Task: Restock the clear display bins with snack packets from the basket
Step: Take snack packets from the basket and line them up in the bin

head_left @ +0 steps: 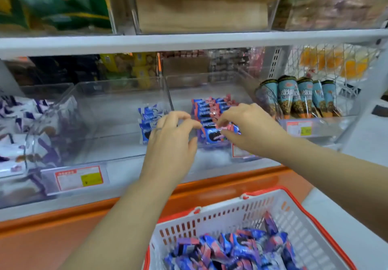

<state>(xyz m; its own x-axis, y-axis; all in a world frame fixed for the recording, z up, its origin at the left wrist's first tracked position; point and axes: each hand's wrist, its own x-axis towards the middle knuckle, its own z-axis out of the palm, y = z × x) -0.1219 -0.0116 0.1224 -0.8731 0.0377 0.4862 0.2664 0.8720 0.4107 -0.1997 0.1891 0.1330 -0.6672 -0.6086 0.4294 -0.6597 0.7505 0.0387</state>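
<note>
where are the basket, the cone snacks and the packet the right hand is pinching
basket (231, 214): head view, white back wall
cone snacks (287, 93): head view, blue wrapper of one cone
pinched packet (230, 127): head view, its pink middle

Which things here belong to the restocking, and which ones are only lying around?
Job: basket; its packets; bin; stocked row; packet pinched by right hand; left hand.
Lying about: cones; purple packets; price tag.
</note>
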